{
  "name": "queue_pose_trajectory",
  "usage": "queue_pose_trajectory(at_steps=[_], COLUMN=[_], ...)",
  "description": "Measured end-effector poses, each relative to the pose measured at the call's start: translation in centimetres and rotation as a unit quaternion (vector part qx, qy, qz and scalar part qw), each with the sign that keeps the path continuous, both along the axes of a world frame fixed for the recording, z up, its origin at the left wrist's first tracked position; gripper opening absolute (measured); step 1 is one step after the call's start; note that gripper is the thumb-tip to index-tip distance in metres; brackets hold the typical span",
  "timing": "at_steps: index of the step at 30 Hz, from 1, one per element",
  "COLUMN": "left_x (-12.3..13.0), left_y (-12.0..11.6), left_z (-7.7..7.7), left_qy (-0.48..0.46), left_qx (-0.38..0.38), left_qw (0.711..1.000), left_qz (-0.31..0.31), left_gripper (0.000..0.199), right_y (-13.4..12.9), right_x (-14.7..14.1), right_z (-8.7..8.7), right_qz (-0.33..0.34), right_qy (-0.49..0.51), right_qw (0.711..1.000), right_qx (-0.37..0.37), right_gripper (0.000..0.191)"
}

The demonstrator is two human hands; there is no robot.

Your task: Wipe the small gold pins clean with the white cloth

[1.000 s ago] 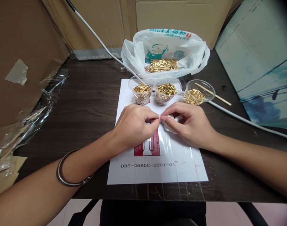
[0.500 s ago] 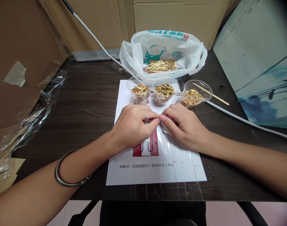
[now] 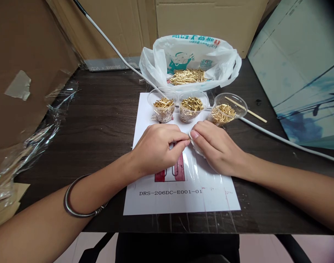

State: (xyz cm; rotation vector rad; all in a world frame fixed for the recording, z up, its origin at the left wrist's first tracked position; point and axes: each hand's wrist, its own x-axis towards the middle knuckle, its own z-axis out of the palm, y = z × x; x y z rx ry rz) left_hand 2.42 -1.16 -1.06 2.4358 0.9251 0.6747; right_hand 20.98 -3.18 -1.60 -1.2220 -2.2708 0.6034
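Two bare hands meet over a white printed sheet [image 3: 183, 202] on a dark wood-grain desk [image 3: 101, 106]. The left hand [image 3: 160, 149] has its thumb and forefinger pinched together at the tips, with a gap behind them; whether something tiny is caught there cannot be told. The right hand [image 3: 221, 148] is curled closed around a crumpled white tissue [image 3: 197, 149], thumb pressed on top. That tissue sits between the hands, above the sheet, its left edge right at the left fingertips. A metal bangle [image 3: 67, 201] circles the left wrist.

Beneath the left hand, a red-and-white picture [image 3: 179, 170] is partly covered; nearer, the sheet reads "DRS-206DC-E001-01".

On the far side of the hands stand three clear plastic cups [image 3: 164, 118] in a row, each holding small gold-coloured metal pins [image 3: 193, 103]. The right cup is close to the right hand. A thin wooden stick [image 3: 256, 114] extends to the right of it, and a white cable [image 3: 289, 143] runs past. Farther off, an open white plastic bag [image 3: 228, 69] holds longer gold-coloured pins [image 3: 187, 77], with cardboard [image 3: 211, 18] behind.
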Motion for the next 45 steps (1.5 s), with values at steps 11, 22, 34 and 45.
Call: queue_pose_trajectory(at_steps=[11,22,34,45], left_x=[0.0,-0.1,-0.2,-0.6], left_y=[0.0,0.4,0.7,1.6], left_z=[0.3,0.0,0.2,0.3], left_qy=[-0.003,0.015,0.004,-0.047], left_qx=[-0.011,-0.068,-0.09,-0.211], left_qw=[1.0,0.998,0.996,0.976], left_qz=[0.009,0.005,-0.009,0.018], left_gripper=[0.025,0.02,0.02,0.011], right_y=[0.1,0.4,0.3,0.4], right_x=[0.3,0.2,0.1,0.0], right_z=[-0.1,-0.1,-0.2,0.0], right_qz=[0.019,0.023,0.013,-0.013], right_qy=[0.012,-0.03,-0.05,-0.008], right_qw=[1.0,0.999,0.999,1.0], right_qx=[-0.009,-0.011,0.011,-0.009], right_gripper=[0.028,0.025,0.023,0.021])
